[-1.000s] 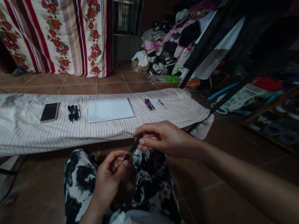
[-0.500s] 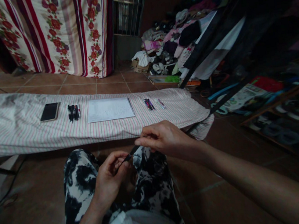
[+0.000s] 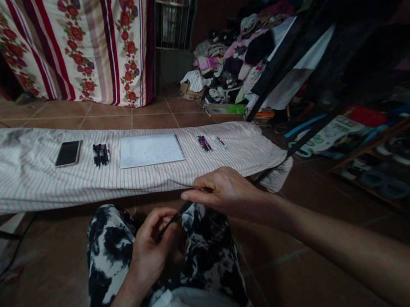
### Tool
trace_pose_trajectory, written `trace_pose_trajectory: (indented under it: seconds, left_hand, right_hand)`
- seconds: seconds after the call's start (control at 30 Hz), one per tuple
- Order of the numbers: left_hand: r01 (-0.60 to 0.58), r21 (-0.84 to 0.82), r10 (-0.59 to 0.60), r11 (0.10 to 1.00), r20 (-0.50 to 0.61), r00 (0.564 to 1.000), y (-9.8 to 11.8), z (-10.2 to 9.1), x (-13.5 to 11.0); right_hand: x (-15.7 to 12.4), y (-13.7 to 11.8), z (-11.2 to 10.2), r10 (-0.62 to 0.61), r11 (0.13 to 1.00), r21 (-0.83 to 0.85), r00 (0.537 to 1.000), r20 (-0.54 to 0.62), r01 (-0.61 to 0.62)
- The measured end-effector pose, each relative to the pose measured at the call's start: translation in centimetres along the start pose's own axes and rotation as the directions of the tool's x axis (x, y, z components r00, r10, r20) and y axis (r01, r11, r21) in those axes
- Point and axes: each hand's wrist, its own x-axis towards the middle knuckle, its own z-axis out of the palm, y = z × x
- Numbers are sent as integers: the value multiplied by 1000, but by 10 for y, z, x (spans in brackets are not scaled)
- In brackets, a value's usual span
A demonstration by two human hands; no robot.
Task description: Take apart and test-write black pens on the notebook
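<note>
Over my lap, my left hand (image 3: pixel 155 244) is closed around the lower end of a slim black pen (image 3: pixel 176 217), which slants up to the right. My right hand (image 3: pixel 220 189) is closed at the pen's upper end, the thumb laid along it and the fingers curled in. Both ends of the pen are partly hidden by my fingers. Beyond the hands, a spiral notebook (image 3: pixel 151 150) lies open on a cloth-covered bench. A row of dark pens (image 3: pixel 102 154) lies to its left, with a phone (image 3: pixel 69 154) further left.
Several coloured pens (image 3: pixel 204 144) and a small whitish item (image 3: pixel 221 142) lie right of the notebook. The striped cloth (image 3: pixel 33 182) covers the bench, whose front edge is just past my knees. A clothes pile (image 3: pixel 240 52) and a shoe rack (image 3: pixel 386 168) stand to the right.
My right thumb has straightened and slid slightly left and down along the pen. The left hand and the things on the bench look unmoved.
</note>
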Motion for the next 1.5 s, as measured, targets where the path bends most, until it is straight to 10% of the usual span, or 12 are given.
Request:
trace_pose_trajectory:
  seconds: [0.6, 0.73, 0.97, 1.5]
  left_hand:
    - [74, -170, -80, 983, -29, 996, -2, 3, 2]
    - [123, -191, -126, 974, -8, 992, 0, 4, 1]
    - [129, -171, -136, 977, -27, 990, -1, 5, -2]
    - [170, -270, -206, 948, -110, 972, -4, 8, -6]
  right_hand:
    - [0, 0, 12, -50, 965, 254, 996, -77, 68]
    - [1, 1, 22, 25, 830, 557, 998, -56, 11]
    - [2, -3, 44, 166, 353, 932, 986, 22, -80]
    - [-4, -15, 58, 285, 234, 971, 958, -25, -45]
